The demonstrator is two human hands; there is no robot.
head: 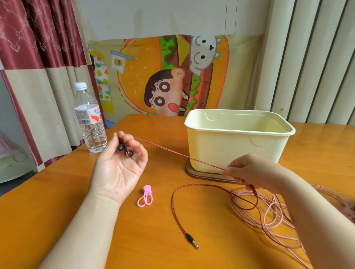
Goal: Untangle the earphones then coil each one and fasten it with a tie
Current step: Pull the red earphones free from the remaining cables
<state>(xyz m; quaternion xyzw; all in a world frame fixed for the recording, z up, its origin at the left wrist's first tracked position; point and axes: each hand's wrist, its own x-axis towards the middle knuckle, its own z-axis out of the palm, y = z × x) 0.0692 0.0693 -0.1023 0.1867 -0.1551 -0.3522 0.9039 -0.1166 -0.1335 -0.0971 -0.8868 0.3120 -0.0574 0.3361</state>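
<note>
Plug (193,242) of the dark red earphone lies nearest us on the table (143,253), its dark red cable (173,199) looping away towards the right hand (251,171). Beside it we see a pale pink cable (271,225) in a loose tangle. Much of it runs under the right forearm and off the right edge, so we cannot make out its earbuds or plug. A pink tie (145,196) lies between the forearms, touching neither hand. Our left hand (118,170), palm up, curls its fingers round the dark earbuds (125,151). Our right hand pinches the same cable, stretched taut between the hands above the table. Its lower fingers are hard to read. Behind stand a cream tub (234,151) on a wooden base (207,176) and a water bottle (90,117) at the table's left corner.
</note>
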